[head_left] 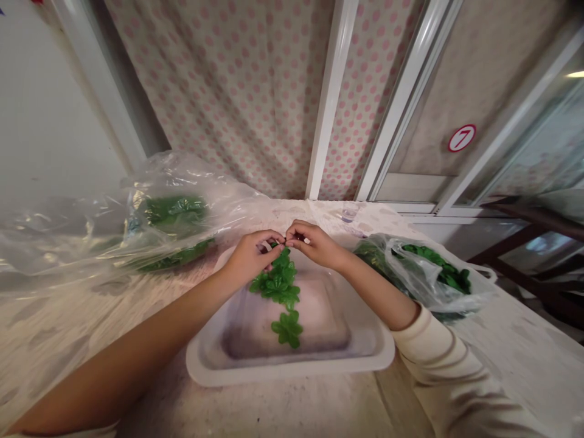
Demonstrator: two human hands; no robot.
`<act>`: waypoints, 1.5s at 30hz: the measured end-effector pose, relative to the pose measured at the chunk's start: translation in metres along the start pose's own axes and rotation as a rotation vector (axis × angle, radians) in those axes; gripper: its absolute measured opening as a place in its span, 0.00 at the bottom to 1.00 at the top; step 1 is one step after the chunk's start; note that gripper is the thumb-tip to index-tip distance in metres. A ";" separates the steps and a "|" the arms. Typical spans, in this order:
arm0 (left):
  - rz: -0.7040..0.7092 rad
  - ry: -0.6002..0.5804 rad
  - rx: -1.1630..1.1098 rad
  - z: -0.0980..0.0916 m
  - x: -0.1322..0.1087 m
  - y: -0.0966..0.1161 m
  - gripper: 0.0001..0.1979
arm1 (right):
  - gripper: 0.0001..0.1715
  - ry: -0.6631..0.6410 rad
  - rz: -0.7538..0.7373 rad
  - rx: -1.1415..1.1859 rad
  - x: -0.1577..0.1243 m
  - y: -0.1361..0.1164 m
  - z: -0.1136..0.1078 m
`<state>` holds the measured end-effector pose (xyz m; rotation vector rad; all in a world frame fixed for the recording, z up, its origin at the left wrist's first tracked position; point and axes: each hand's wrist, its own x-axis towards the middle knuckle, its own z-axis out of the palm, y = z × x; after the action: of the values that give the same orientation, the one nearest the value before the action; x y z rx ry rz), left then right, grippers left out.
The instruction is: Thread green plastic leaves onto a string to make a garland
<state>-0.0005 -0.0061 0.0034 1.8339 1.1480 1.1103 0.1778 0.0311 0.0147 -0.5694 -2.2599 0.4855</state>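
Observation:
Over the far part of a white plastic tray (292,368), my left hand (253,252) and my right hand (316,244) meet at the fingertips. Both are closed in a pinch. A tiny dark bit shows between the fingertips, too small to name. Just below them, a cluster of green plastic leaf pieces (277,281), shaped like petals, reaches down into the tray; whether it hangs from my fingers or lies there I cannot tell. One separate green leaf piece (288,329) rests nearer to me on the tray floor.
Left of the tray, a large clear plastic bag (177,173) holds green pieces. A smaller bag (424,286) with more green leaf pieces lies at the right. Behind stands a small clear cup (350,212). A patterned cloth (511,365) covers the table, which meets white-framed panels.

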 end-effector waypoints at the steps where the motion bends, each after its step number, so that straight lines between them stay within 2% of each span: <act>1: 0.001 0.004 0.008 0.000 0.000 -0.001 0.10 | 0.03 0.002 -0.002 -0.001 0.000 0.000 0.000; 8: 0.003 0.020 0.040 -0.001 0.001 -0.002 0.12 | 0.10 0.011 -0.019 0.016 -0.001 0.000 -0.001; 14: 0.034 0.014 0.082 -0.001 0.001 -0.001 0.10 | 0.19 0.024 0.029 0.123 -0.004 0.003 -0.002; 19: 0.023 0.020 0.100 -0.001 0.001 -0.001 0.10 | 0.22 0.020 0.021 0.139 -0.004 0.004 -0.001; 25: -0.002 0.029 0.081 -0.001 0.001 0.000 0.09 | 0.18 0.013 0.013 0.065 -0.003 0.003 -0.002; 34: 0.030 0.053 0.092 -0.001 0.001 0.002 0.10 | 0.02 -0.006 0.035 0.061 -0.003 0.001 -0.001; 45: 0.063 0.046 0.098 -0.001 0.001 0.001 0.10 | 0.02 0.012 0.043 0.050 -0.004 0.005 0.001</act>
<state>-0.0010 -0.0053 0.0046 1.9409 1.1976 1.1557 0.1804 0.0332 0.0092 -0.5954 -2.2217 0.5573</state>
